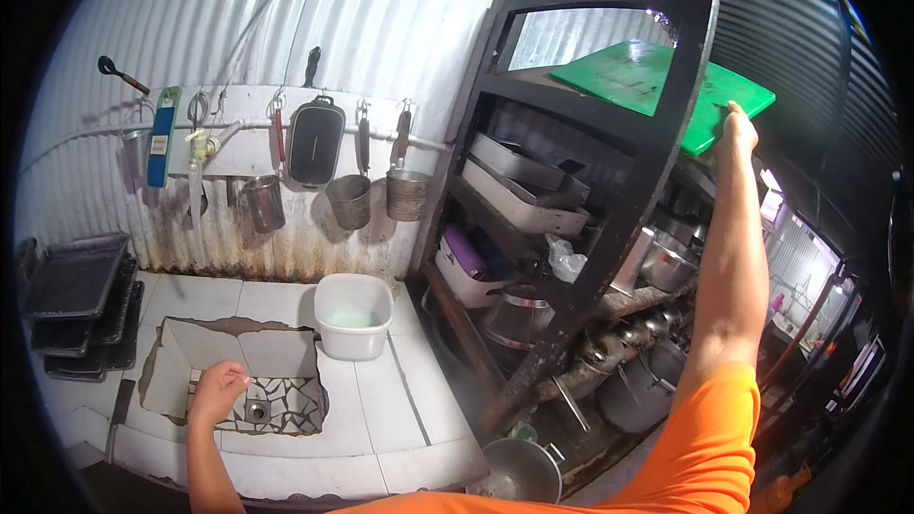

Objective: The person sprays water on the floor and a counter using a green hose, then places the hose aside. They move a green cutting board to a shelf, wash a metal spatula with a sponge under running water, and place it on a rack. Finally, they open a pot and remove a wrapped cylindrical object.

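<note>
My right hand [740, 130] reaches up at the right and grips the near corner of a green cutting board [614, 78]. The board has dark stains and lies partly over the upper shelf of a black shelving rack [678, 150], whose frame hides some of it. Low on the left, my left hand [220, 387] hovers over a white-tiled sink basin [275, 346] with its fingers loosely curled and nothing visible in them. Broken-tile mosaic and a metal drain [257, 411] show at the basin's bottom.
A white plastic tub [354, 325] stands on the tiled counter [385, 400] beside the basin. Black trays [78, 278] are stacked at the left, near a knife [121, 403]. A sandwich pan [316, 143] and metal strainers [350, 201] hang on the wall. A pot [525, 475] sits below the rack.
</note>
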{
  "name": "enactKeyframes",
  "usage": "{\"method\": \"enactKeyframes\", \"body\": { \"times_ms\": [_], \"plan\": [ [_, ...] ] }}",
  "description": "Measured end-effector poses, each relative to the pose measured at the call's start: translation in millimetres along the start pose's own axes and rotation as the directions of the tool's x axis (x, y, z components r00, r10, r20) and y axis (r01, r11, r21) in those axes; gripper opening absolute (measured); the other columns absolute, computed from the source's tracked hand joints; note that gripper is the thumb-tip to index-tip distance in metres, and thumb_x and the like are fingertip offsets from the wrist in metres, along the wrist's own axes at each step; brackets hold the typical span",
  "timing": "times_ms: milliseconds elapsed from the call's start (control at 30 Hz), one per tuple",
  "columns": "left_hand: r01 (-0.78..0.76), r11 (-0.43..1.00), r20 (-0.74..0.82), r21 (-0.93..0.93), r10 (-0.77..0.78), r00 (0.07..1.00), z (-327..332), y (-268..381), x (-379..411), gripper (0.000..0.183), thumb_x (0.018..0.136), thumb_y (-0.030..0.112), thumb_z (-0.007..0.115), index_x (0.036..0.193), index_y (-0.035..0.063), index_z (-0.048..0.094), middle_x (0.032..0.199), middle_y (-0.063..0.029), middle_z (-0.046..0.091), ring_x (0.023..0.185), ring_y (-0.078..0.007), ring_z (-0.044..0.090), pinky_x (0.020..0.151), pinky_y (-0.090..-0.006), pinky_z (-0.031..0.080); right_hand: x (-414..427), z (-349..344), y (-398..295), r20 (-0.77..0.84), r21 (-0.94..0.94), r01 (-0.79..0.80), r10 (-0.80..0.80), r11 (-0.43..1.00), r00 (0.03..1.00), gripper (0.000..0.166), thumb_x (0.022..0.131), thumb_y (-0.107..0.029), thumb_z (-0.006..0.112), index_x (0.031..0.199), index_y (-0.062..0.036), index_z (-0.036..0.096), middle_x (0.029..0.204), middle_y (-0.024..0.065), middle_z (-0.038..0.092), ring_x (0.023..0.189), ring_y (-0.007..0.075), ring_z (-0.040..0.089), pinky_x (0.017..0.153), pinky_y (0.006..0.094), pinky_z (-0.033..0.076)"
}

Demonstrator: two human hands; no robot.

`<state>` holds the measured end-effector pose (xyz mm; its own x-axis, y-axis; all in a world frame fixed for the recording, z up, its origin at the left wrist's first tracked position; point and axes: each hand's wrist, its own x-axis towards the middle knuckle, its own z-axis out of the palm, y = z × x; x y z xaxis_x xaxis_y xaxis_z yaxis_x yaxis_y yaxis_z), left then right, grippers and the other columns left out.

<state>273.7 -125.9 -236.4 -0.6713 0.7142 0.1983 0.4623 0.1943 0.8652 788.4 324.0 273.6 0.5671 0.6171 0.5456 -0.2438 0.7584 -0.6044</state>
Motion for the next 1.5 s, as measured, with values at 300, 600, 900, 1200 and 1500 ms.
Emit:
{"method": "enactKeyframes", "body": {
  "times_ms": [300, 600, 900, 1200, 1500],
  "plan": [
    [-0.066, 0.998, 0.032, -0.003, 0.066, 0.997, 20.7, -15.3, 44.9, 0.025, 0.079, 0.015, 0.068, 0.095, -0.0031, 0.061, 0.087, -0.014, 0.066, 0.08, -0.0207, 0.064, 0.073, -0.0318, 0.051, 32.8, 30.8, 34.1, 0.107, -0.105, 0.008, 0.003, 0.994, 0.994, 0.04, 0.078, -0.028, 0.069, 0.102, 0.0043, 0.063, 0.096, 0.0146, 0.064, 0.074, 0.0239, 0.061, 0.069, 0.0354, 0.05],
    [-0.613, 0.79, 0.239, -0.005, 0.596, 0.766, 87.3, 178.7, 146.6, 0.031, 0.081, 0.023, 0.065, 0.102, 0.0005, 0.06, 0.097, -0.0135, 0.062, 0.094, -0.0257, 0.061, 0.082, -0.0358, 0.047, 61.4, 9.5, 69.9, 0.056, -0.08, -0.11, 0.115, 0.991, 0.992, 0.03, 0.079, -0.018, 0.062, 0.1, 0.0023, 0.056, 0.084, 0.0109, 0.058, 0.068, 0.0232, 0.06, 0.059, 0.0387, 0.051],
    [-0.974, 0.194, -0.143, -0.119, 0.967, 0.21, 199.2, 408.2, 212.3, 0.055, 0.092, 0.042, 0.052, 0.128, 0.0006, 0.045, 0.129, -0.0186, 0.046, 0.123, -0.0334, 0.043, 0.102, -0.0385, 0.034, 26.4, 2.7, 54.3, 0.214, -0.129, 0.042, -0.014, 0.991, 0.977, 0.018, 0.085, -0.02, 0.055, 0.087, -0.0028, 0.057, 0.072, 0.0084, 0.055, 0.055, 0.0201, 0.055, 0.047, 0.0341, 0.045],
    [-0.935, 0.345, -0.098, -0.079, 0.931, 0.352, 254.1, 541.9, 242.0, 0.075, 0.092, 0.065, 0.021, 0.126, 0.0063, 0.053, 0.128, -0.0147, 0.051, 0.125, -0.0289, 0.043, 0.102, -0.0468, 0.027, 13.8, -8.6, 51.7, 0.446, -0.337, 0.233, -0.063, 0.912, 0.893, 0.035, 0.089, -0.034, 0.051, 0.092, -0.0012, 0.063, 0.078, 0.0088, 0.062, 0.066, 0.0175, 0.058, 0.058, 0.0313, 0.044],
    [-0.84, 0.542, 0.056, 0.029, 0.838, 0.543, 255.3, 565.5, 287.1, 0.074, 0.093, 0.062, 0.015, 0.128, 0.0101, 0.054, 0.139, -0.013, 0.045, 0.132, -0.0302, 0.037, 0.107, -0.0556, 0.018, -19.4, 8.1, 50.2, 0.771, -0.391, 0.596, -0.104, 0.702, 0.628, 0.039, 0.091, -0.036, 0.053, 0.105, 0.0001, 0.059, 0.097, 0.0078, 0.062, 0.086, 0.0169, 0.058, 0.076, 0.0337, 0.045]
  ]
}}
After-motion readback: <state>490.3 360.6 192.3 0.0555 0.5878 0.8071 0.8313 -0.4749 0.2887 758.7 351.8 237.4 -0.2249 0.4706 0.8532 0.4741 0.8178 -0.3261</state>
